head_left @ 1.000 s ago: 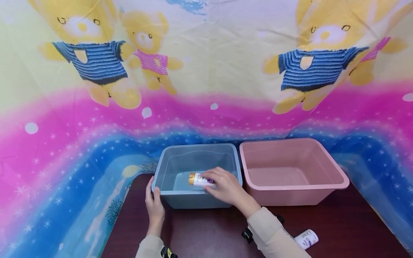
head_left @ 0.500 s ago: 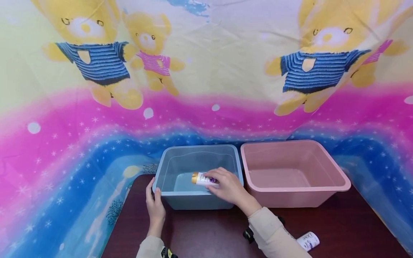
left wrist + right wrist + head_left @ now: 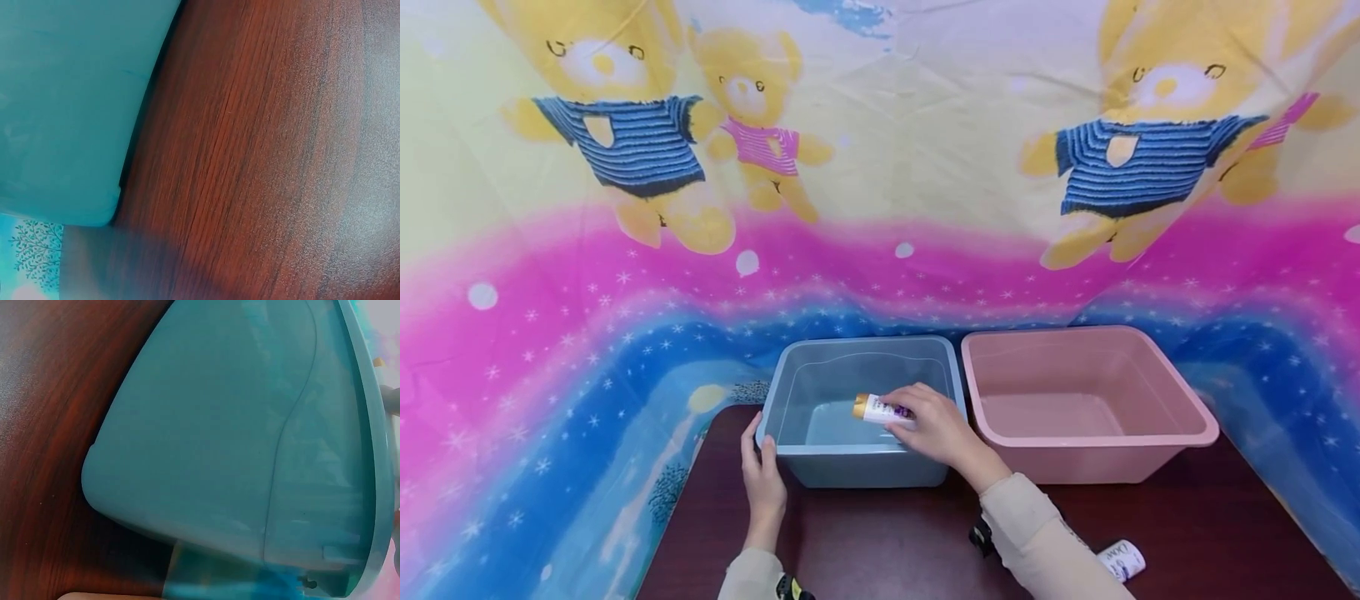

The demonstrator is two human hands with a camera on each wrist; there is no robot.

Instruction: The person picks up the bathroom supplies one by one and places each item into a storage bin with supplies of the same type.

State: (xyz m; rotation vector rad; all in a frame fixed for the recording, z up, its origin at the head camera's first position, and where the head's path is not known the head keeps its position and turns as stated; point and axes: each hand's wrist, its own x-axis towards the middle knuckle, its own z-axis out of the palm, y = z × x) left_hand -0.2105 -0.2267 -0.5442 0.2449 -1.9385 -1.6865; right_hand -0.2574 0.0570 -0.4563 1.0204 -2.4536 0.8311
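Head view showed the right hand [image 3: 934, 427] reaching over the near wall of the blue tub [image 3: 792, 385], its fingers curled round a small white bottle [image 3: 883, 411] with a gold cap. That bottle sat inside the tub toward its right side, low over the bottom, with its long axis running roughly left to right and the cap pointing left, away from the palm; whether it rested on the bottom could not be told. The left hand [image 3: 763, 486] lay against the tub's near left corner, thumb on the rim and fingers straight along the outer wall, holding nothing else. So the right hand was plainly the one on the bottle, the left only steadying the tub. A pink tub [image 3: 1172, 392] stood just beside the blue one on the right, their rims close together, and the way upward out of the blue tub looked open. A second white bottle [image 3: 1122, 560] lay on the dark wooden table [image 3: 880, 542] near the right forearm. Both wrist views gave only tub wall and table.
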